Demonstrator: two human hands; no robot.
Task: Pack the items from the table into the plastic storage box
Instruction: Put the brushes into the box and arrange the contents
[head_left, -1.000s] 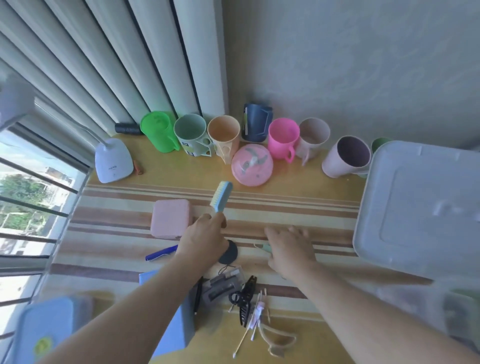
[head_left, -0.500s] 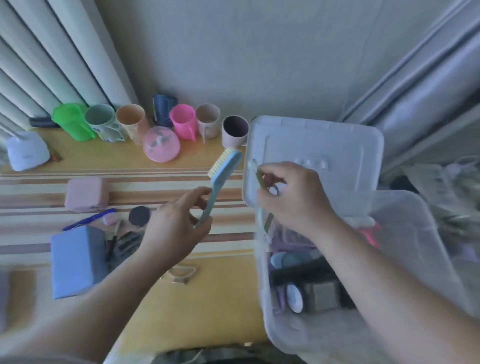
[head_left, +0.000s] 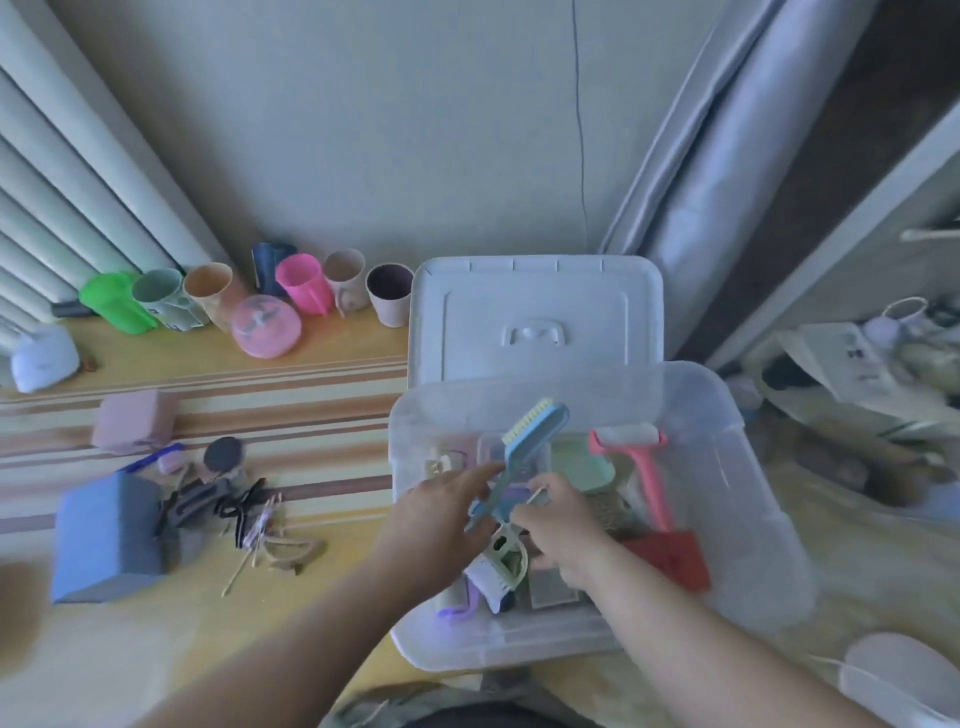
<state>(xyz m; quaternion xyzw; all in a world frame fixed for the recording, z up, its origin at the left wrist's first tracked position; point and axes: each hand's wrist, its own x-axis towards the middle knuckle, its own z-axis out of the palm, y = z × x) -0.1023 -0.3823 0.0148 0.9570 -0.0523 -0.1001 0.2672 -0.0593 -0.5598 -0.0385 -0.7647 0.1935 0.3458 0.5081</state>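
Note:
The clear plastic storage box stands open at the table's right end, its white lid leaning behind it. Both hands are over the box. My left hand holds a blue brush with pale bristles by its handle, head pointing up and away. My right hand pinches a thin pale stick-like item, low inside the box. The box holds a pink lint roller, a red piece, a beige clip and several other small things.
On the striped table lie a blue box, a pink case, black hair clips, cotton swabs and a beige clip. A row of coloured cups and a pink round fan line the back wall. Clutter sits on the floor at right.
Both hands have moved right and down from above the table into the open box, carrying the brush and the thin item. My view has swung right.

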